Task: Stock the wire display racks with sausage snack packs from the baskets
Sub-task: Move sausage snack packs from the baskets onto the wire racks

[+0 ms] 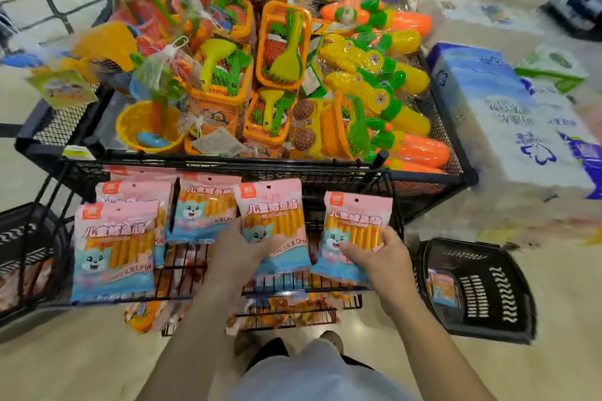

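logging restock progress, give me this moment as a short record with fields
left hand: grips middle pack at wire rack
right hand: pinches right pack, thumb on front
other packs: several in rack, to the left
black basket: floor, right; one pack inside
behind: toy bin

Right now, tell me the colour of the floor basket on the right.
Black basket, clearest in the head view.

pink-and-blue plastic sausage snack packs (pixel 114 251) stand in the black wire rack (pixel 182 270), before a black mesh bin (pixel 456 169) of plastic toys (pixel 283 52). right of the rack sits a black slotted plastic basket (pixel 498 296), one pack (pixel 443 290) inside.
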